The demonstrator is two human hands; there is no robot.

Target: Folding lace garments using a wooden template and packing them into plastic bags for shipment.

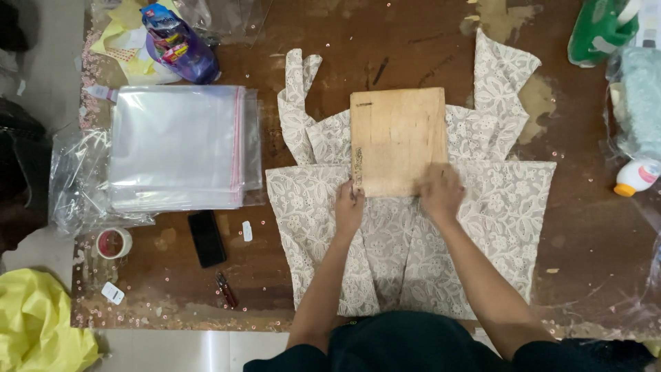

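A cream lace garment lies spread flat on the brown wooden table. A square wooden board rests on the middle of it. My left hand grips the board's lower left corner. My right hand, slightly blurred, presses on the board's lower right corner and the lace beneath it. Both forearms reach up from the bottom of the view over the garment's lower part.
A stack of clear plastic bags sits to the left. Near it lie a black phone, a tape roll, small red-handled snips and a purple bottle. A green bottle and white bottle stand right.
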